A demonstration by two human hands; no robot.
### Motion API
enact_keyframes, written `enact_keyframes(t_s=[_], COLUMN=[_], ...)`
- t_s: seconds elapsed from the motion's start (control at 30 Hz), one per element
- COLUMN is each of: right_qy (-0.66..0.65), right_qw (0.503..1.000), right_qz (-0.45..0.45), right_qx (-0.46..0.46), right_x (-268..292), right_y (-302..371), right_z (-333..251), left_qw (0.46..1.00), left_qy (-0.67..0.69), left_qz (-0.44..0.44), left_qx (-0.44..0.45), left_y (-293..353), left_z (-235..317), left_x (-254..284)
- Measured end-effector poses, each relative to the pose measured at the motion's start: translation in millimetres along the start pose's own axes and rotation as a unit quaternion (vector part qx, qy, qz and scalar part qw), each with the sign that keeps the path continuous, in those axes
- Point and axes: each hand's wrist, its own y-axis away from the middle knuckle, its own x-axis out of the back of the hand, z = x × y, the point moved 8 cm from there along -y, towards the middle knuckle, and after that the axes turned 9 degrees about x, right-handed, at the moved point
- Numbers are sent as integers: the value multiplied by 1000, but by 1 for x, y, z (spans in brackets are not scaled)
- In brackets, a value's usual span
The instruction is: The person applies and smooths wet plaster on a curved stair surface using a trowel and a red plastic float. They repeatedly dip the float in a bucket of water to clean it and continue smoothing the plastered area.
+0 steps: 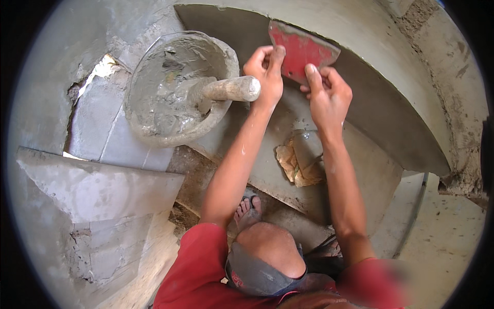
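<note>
Head view: two hands (298, 85) grip one red scraper (301, 51).

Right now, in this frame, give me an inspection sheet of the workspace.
Surface: curved cement step, smooth grey, wet-looking.
Job's things: red scraper pressed on the step; mortar pan with wet mortar and a wooden-handled tool standing in it.
Clutter: crumpled paper and a clear bottle on the lower tread.
Hands: left hand and right hand both grip the scraper.
Cables: nothing seen.
Surroundings: broken concrete slabs, rough wall.
</note>
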Motion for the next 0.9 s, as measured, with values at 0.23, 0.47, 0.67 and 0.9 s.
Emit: enact_keyframes(t_s=[0.23,0.47,0.67,0.9], right_qy=[91,40,93,51], right_qw=[980,997,980,999], right_qz=[-45,-21,-45,-1], right_qx=[-173,-60,-173,-16], right_x=[-18,-30,-31,-29], right_y=[12,-6,10,-5], right_z=[38,15,33,4], left_qw=[998,999,995,997], left_qy=[-18,26,-39,75], left_qz=[7,28,26,25], left_qx=[61,-9,89,-12], left_y=[-4,-20,-10,-19], left_z=[-29,-23,-36,-8], left_x=[5,14,13,8])
